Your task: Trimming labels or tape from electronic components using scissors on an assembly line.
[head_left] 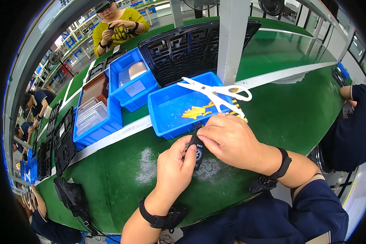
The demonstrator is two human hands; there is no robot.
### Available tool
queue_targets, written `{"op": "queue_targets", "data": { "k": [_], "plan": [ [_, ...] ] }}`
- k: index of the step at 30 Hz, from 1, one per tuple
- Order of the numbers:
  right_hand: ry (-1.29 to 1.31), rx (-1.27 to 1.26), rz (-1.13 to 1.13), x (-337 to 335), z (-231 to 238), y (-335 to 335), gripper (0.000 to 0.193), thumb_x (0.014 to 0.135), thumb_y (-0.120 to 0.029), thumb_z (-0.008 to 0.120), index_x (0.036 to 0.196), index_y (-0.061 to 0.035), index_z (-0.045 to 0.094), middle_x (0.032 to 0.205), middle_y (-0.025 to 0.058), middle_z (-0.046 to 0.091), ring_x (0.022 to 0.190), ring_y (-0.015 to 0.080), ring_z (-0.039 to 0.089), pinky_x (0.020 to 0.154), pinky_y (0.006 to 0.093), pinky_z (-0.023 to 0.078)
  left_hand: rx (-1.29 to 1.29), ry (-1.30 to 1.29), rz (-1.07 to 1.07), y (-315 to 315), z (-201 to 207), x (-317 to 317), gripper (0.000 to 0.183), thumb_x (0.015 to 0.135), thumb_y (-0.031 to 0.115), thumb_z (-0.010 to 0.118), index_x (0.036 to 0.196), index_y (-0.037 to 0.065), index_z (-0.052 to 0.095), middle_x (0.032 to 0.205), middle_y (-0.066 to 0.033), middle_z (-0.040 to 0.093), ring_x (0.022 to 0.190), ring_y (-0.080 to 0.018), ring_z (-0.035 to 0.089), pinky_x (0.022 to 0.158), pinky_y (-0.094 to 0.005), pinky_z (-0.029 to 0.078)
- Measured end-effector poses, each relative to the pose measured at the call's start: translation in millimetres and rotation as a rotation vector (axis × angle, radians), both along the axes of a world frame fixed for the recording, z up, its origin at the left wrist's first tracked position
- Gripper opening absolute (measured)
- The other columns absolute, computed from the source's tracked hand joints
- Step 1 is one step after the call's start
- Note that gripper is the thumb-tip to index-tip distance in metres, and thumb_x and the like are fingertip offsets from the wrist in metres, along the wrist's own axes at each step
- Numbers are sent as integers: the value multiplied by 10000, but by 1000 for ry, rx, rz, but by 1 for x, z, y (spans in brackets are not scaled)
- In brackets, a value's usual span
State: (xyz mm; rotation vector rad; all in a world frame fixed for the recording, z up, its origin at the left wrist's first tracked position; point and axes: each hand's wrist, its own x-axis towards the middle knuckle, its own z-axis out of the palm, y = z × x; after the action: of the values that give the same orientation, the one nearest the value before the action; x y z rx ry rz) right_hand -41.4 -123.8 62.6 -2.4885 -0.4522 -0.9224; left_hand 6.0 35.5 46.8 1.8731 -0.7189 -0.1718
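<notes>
My left hand [171, 167] is closed round a small black case [198, 154] with a round silver emblem on its face, much like a car key fob. It is held slightly tilted above the green tabletop, its lower end showing below my thumb. At its upper end the fingers of my right hand [232, 140] are pinched together; what lies between them is hidden. Just beyond both hands stands a blue bin [166, 132] with several short yellow strips [195, 112] inside. White-handled scissors [209, 90] lie across the bin's right side.
A white post [233, 40] rises behind the bin. Blue bins [134, 91], one holding brown trays [94, 87], stand to the left, near black trays [63, 146]. A large black tray [179, 53] leans behind. Co-workers sit across [122, 26] and at right [354, 126].
</notes>
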Motion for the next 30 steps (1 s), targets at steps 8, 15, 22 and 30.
{"op": "queue_targets", "data": {
  "k": [8, 15, 22, 30],
  "plan": [
    [71, -22, -40, -3, -4, -1, 81, 658, -76, 636, 727, -41, 610, 668, 62, 526, 626, 235, 540, 555, 339, 430, 60, -113, -12, -1, -1, -5, 172, 815, 80, 538, 971, 18, 573, 673, -144, 614, 579, -247, 616, 512, -307, 453],
    [28, -156, -102, -1, -11, 10, 94, 634, -100, 581, 658, -29, 524, 650, 103, 486, 615, 239, 522, 552, 338, 427, 68, -27, -18, -6, -5, -8, 161, 816, 75, 530, 955, 0, 565, 665, -151, 606, 583, -257, 613, 521, -311, 451],
    [-3, -4, -74, -2, -15, 2, 121, 655, -61, 631, 758, -11, 593, 684, 73, 529, 631, 229, 536, 555, 326, 428, 50, 113, 28, -3, 0, -5, 179, 844, 99, 517, 988, 5, 565, 679, -104, 621, 581, -162, 609, 535, -270, 451],
    [190, 168, -8, -3, -11, -14, 81, 715, -117, 600, 735, -43, 628, 696, 81, 562, 693, 264, 564, 612, 363, 457, 31, 28, 7, 0, -3, 0, 169, 853, 106, 516, 989, 23, 569, 700, -83, 625, 601, -149, 609, 542, -260, 454]
  ]
}}
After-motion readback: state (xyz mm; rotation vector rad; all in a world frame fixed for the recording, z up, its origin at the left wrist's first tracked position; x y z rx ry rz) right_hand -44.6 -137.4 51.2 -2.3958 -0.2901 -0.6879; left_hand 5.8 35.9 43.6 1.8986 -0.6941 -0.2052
